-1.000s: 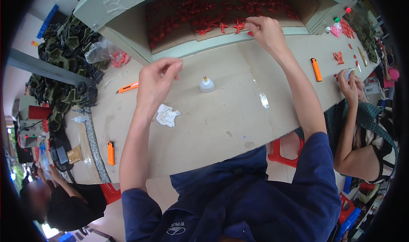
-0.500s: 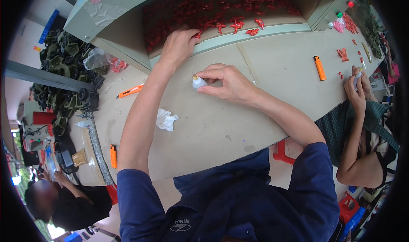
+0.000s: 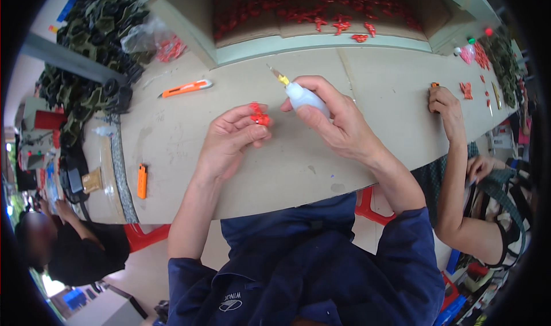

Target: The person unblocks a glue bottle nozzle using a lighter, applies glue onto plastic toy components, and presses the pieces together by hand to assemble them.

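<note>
Over the middle of the table, my left hand (image 3: 228,141) pinches a small red plastic figure (image 3: 260,117) between thumb and fingers. My right hand (image 3: 336,119) is wrapped round a white squeeze bottle (image 3: 305,98) with a yellow collar and a thin needle tip. The bottle tilts so that its tip points up and to the left, apart from the red figure. Beyond both hands, many red figures (image 3: 341,25) lie in a cardboard-lined box, several of them along its front edge.
An orange utility knife (image 3: 185,88) lies left of my hands, and an orange lighter-shaped piece (image 3: 142,181) lies nearer the table's left end. Dark green toy vehicle parts (image 3: 94,56) are heaped at far left. At right, a co-worker's hand (image 3: 445,105) rests over an orange object.
My left hand has come back from the box with a red figure. My right hand has raised and tilted the bottle. The co-worker's hand has moved onto the orange object at right.
</note>
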`<state>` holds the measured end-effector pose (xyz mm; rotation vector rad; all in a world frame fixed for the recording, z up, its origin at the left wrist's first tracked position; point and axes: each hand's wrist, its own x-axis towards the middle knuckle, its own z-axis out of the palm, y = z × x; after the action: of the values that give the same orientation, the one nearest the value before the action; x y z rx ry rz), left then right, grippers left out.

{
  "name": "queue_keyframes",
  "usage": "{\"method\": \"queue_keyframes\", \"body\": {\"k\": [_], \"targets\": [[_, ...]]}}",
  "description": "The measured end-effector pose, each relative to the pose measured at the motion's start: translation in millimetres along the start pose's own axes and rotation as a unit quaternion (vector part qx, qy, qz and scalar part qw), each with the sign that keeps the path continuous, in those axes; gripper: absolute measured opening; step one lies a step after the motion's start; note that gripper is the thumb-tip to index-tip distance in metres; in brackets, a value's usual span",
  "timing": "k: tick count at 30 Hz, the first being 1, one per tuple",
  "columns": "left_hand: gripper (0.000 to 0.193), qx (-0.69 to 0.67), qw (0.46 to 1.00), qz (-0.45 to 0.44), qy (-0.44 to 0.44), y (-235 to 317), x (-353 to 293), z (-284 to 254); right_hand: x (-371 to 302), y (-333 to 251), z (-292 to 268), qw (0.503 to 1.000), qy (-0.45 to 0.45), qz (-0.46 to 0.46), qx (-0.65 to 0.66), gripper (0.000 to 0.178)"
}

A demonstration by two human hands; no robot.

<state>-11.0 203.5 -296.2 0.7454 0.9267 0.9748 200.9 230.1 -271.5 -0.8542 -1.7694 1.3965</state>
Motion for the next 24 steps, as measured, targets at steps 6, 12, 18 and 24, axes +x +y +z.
{"method": "queue_keyframes", "body": {"k": [6,12,18,24], "targets": [[0.025,-0.160,0.987,-0.022,-0.027,-17,1,-13,-1,7,12,0.998,0.059,0.021,-0.016,0.029],[0.026,-0.216,0.972,0.002,-0.088,-26,5,-19,-5,15,17,0.995,0.102,-0.006,-0.005,0.029],[0.024,-0.260,0.957,0.007,-0.131,-29,8,-18,-7,15,13,0.982,0.115,-0.097,-0.116,0.029],[0.024,-0.272,0.951,0.005,-0.146,-29,9,-17,-5,18,15,0.975,0.126,-0.126,-0.131,0.028]]}}
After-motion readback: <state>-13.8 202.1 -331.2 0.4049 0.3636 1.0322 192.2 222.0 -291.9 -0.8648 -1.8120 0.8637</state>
